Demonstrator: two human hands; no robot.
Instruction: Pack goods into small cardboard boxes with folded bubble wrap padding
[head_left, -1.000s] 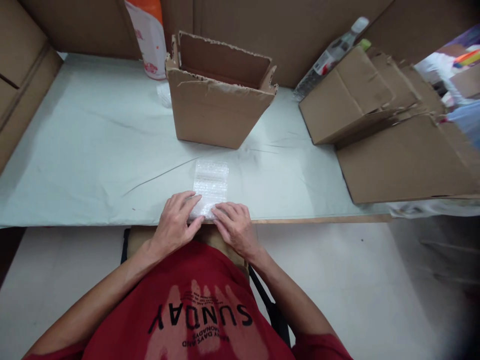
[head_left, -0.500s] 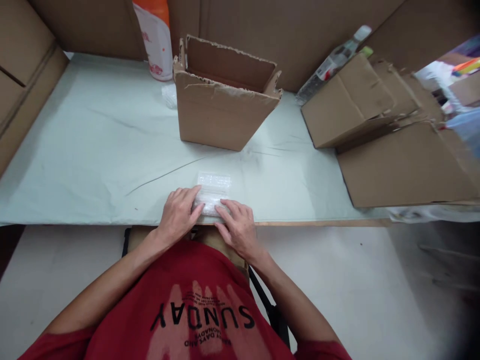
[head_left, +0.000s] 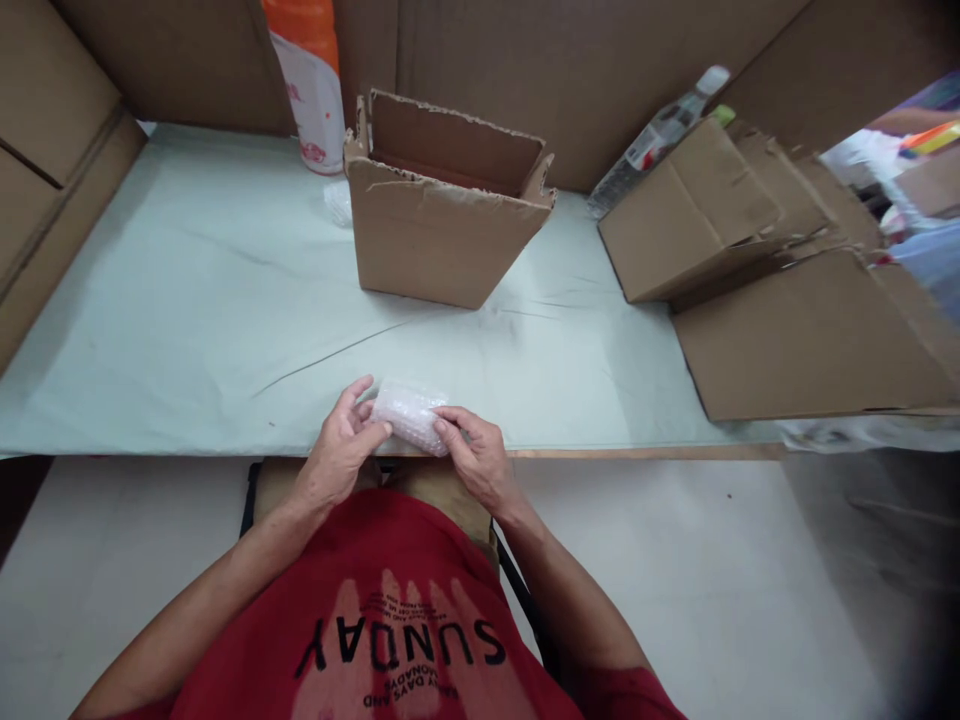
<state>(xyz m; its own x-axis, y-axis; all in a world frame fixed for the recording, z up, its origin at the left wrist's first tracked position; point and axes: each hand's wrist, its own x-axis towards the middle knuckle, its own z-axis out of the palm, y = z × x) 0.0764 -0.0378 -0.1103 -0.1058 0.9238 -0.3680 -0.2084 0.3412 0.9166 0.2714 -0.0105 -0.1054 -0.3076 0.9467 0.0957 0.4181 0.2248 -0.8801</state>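
I have the bubble-wrap bundle (head_left: pixel 409 410) at the near edge of the bench (head_left: pixel 187 300), lying slightly aslant. My right hand (head_left: pixel 478 450) pinches its right end; my left hand (head_left: pixel 339 445) has its fingers spread, thumb touching the left end. Beyond, I see an upright open carton (head_left: pixel 439 235), an orange-and-white bottle (head_left: pixel 311 110) behind it leftward, and cardboard boxes (head_left: pixel 810 340) to the right.

At 12 o'clock, 1 brown cardboard box w/ open top & torn rim (head_left: pixel 442 230) stands on the pale-green sheet (head_left: pixel 195 300). At 11 o'clock, an orange-and-white plastic bottle (head_left: pixel 319 115). Approx. 1 o'clock, a clear plastic bottle (head_left: pixel 651 150), just beside brown cardboard boxes (head_left: pixel 810 345) at 2–3 o'clock.
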